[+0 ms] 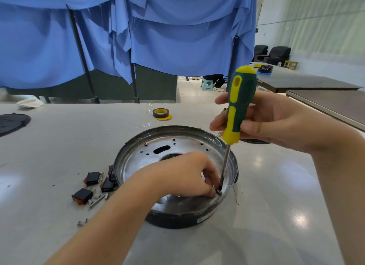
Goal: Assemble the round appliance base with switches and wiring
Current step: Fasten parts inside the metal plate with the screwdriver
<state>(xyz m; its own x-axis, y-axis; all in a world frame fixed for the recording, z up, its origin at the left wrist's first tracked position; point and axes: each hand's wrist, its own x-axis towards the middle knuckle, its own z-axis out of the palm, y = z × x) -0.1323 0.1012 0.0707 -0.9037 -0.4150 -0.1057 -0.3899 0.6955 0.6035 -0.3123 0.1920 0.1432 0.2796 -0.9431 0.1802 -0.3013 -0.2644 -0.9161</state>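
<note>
The round metal base lies open side up on the pale table, directly under both your hands. Your left hand reaches into it from the near side, fingers curled and pinching a small part against the inner wall on the side nearest your right hand; the part itself is too small to identify. Your right hand, above the base's far right rim, grips the green and yellow handle of a screwdriver. The tool stands nearly upright, and its tip meets the base just beside your left fingertips.

To the outer side of your left forearm, several black switches with red faces lie on the table, the nearest ones touching the base's wall, with loose metal pieces just beside them. Beyond your hands sits a roll of black tape. Behind the table hangs blue cloth.
</note>
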